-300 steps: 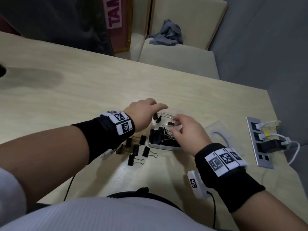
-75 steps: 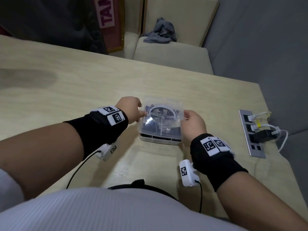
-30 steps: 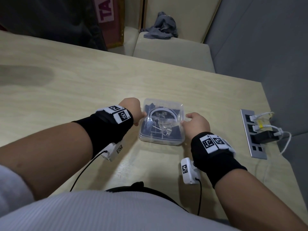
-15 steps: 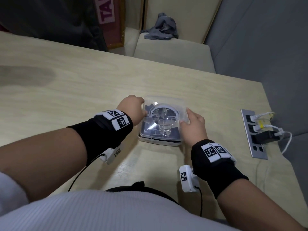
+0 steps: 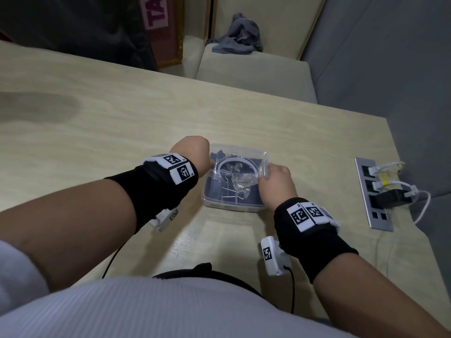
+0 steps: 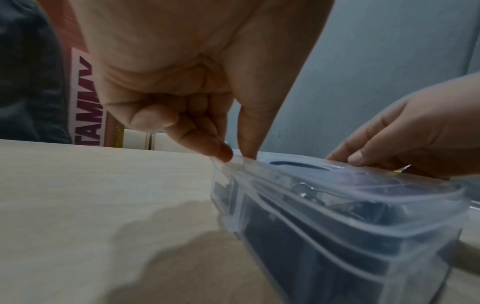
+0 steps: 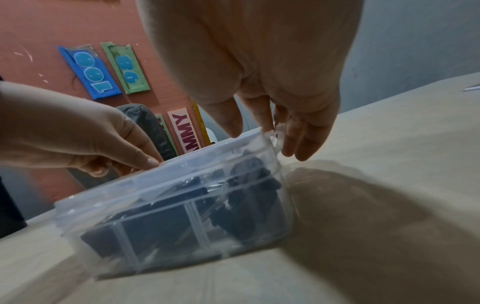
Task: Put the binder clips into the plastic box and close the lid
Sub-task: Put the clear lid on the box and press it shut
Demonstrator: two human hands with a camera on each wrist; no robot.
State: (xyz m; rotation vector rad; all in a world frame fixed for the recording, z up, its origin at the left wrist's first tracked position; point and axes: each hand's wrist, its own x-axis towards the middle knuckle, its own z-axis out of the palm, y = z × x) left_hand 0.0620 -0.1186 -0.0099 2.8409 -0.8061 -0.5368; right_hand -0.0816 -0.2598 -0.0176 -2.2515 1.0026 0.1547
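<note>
Plastic box (image 5: 231,206) upright, 2 hands (image 5: 192,152) (image 5: 277,185) pinching lid (image 5: 244,154)

One plastic box (image 5: 231,204), one lid (image 5: 240,152), two hands (image 5: 192,148) (image 5: 277,184), one power strip (image 5: 366,191), binder clips (image 5: 231,185) uncountable.

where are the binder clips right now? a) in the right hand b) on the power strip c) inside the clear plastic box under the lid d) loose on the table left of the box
c: the binder clips show dark through the plastic box, with the lid over them.
</note>
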